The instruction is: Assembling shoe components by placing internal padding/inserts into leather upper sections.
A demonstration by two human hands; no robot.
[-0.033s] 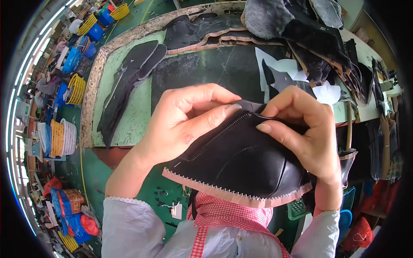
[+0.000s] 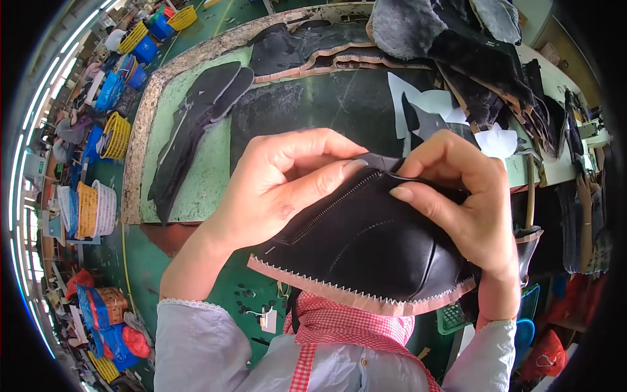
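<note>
A black leather boot upper (image 2: 385, 255) is held up in front of my chest. A zipper (image 2: 333, 209) runs slantwise along its left part, and a tan strip (image 2: 366, 301) with pale zigzag stitching borders its lower edge. My left hand (image 2: 287, 176) pinches the top edge beside the zipper's upper end, thumb on the near face. Close by on the right, my right hand (image 2: 460, 196) grips the same edge between thumb and bent fingers. A folded dark flap shows between the two hands. The far side of the upper is hidden.
Beyond my hands stands a green-topped worktable (image 2: 147, 183) with a dark mat (image 2: 300, 104). Black boot pieces (image 2: 196, 124) lie at its left, more uppers (image 2: 307, 49) along the back. Fur-lined pieces (image 2: 450, 39) and white paper (image 2: 424, 104) are at right. Baskets (image 2: 116, 134) line the left.
</note>
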